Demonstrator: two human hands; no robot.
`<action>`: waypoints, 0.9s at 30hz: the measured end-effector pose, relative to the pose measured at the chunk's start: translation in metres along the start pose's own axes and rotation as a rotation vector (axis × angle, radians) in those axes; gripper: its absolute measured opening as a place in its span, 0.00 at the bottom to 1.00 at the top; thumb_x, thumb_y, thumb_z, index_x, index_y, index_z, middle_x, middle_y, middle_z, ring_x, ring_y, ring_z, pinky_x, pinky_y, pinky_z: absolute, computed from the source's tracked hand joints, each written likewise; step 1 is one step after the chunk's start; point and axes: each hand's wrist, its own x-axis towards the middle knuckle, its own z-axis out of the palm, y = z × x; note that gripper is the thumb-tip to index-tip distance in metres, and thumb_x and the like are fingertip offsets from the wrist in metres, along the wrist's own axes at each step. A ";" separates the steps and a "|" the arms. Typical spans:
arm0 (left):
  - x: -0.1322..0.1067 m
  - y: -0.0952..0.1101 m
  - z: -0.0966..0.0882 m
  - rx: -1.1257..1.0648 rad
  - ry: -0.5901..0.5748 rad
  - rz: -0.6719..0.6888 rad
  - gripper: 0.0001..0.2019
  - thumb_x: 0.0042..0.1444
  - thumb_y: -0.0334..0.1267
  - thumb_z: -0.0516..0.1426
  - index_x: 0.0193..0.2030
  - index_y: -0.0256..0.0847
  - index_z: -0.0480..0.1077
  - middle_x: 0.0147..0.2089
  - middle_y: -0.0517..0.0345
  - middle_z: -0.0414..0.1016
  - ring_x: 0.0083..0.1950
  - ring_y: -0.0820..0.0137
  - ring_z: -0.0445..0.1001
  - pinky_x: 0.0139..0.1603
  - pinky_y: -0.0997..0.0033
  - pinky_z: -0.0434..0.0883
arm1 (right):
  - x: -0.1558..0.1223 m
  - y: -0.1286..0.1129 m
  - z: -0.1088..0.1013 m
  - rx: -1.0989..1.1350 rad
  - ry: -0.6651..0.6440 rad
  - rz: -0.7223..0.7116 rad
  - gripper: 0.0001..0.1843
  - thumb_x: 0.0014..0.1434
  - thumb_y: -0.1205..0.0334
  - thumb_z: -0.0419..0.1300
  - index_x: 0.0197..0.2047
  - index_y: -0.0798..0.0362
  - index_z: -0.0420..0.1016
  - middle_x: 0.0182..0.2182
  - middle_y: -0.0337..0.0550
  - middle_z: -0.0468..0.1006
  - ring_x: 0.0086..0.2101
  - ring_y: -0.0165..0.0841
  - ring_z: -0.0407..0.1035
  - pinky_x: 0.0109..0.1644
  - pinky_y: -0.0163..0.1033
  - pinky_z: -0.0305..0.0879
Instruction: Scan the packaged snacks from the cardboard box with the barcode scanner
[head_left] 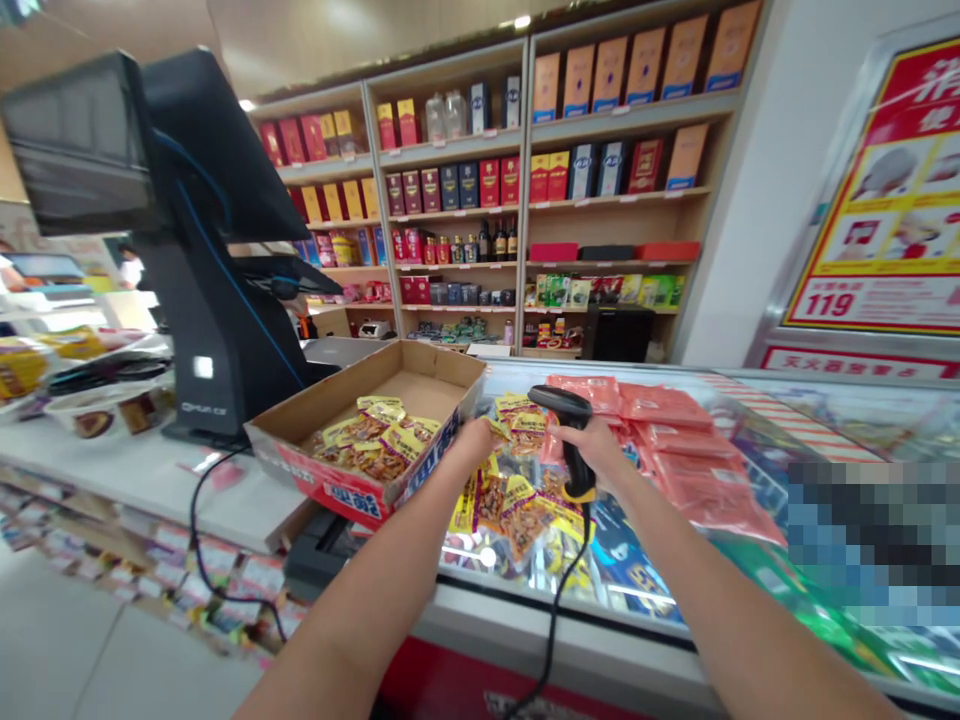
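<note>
Scanner handling appears to be in hand—the black scanner [576,465] is held roughly upright over the bench [487,615] at the centre of the frame. For the next move, a steady scanner and a slack cable [559,600] are judged necessary. The handle is gripped by the right hand [596,448]. The left hand [472,442] is curled beside a yellow packet [499,432], right of the cardboard box [322,482]—whether the packet is gripped cannot be told.
</note>
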 end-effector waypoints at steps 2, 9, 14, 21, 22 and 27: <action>0.002 -0.005 0.002 -0.044 0.000 0.007 0.13 0.50 0.40 0.64 0.42 0.36 0.76 0.43 0.43 0.79 0.46 0.59 0.77 0.49 0.66 0.71 | -0.001 0.007 -0.001 -0.025 -0.009 0.003 0.17 0.37 0.53 0.70 0.21 0.52 0.68 0.11 0.35 0.69 0.13 0.31 0.64 0.18 0.35 0.62; 0.007 -0.008 0.004 -0.659 0.314 -0.122 0.15 0.31 0.21 0.65 0.29 0.38 0.73 0.26 0.56 0.74 0.37 0.61 0.75 0.47 0.61 0.70 | -0.003 0.011 0.000 -0.046 -0.031 -0.010 0.17 0.40 0.53 0.69 0.16 0.53 0.68 0.11 0.39 0.70 0.13 0.30 0.64 0.19 0.35 0.61; 0.014 -0.003 -0.001 -1.147 0.387 -0.132 0.07 0.36 0.23 0.60 0.21 0.38 0.71 0.22 0.59 0.71 0.30 0.69 0.71 0.41 0.67 0.70 | -0.005 0.007 -0.001 0.088 -0.068 0.055 0.14 0.38 0.56 0.70 0.19 0.54 0.70 0.11 0.38 0.71 0.13 0.30 0.64 0.19 0.35 0.62; -0.006 0.027 -0.006 -1.944 -0.153 0.089 0.09 0.42 0.29 0.63 0.33 0.34 0.73 0.30 0.54 0.75 0.29 0.73 0.73 0.37 0.71 0.70 | -0.020 -0.004 0.006 0.438 -0.230 0.102 0.17 0.39 0.58 0.70 0.35 0.51 0.76 0.25 0.41 0.80 0.20 0.32 0.71 0.23 0.36 0.68; -0.010 0.033 -0.004 -1.957 -0.225 0.125 0.08 0.44 0.31 0.63 0.33 0.34 0.73 0.30 0.54 0.75 0.29 0.73 0.72 0.36 0.71 0.70 | -0.021 -0.004 0.008 0.456 -0.238 0.087 0.18 0.39 0.57 0.71 0.35 0.50 0.76 0.26 0.40 0.81 0.22 0.34 0.73 0.25 0.37 0.69; -0.018 0.049 0.007 -1.883 -0.274 0.132 0.11 0.48 0.41 0.64 0.28 0.35 0.71 0.26 0.57 0.72 0.23 0.75 0.67 0.27 0.75 0.67 | -0.022 -0.001 0.013 0.483 -0.235 0.012 0.17 0.38 0.56 0.70 0.34 0.50 0.76 0.34 0.45 0.83 0.41 0.45 0.77 0.39 0.46 0.74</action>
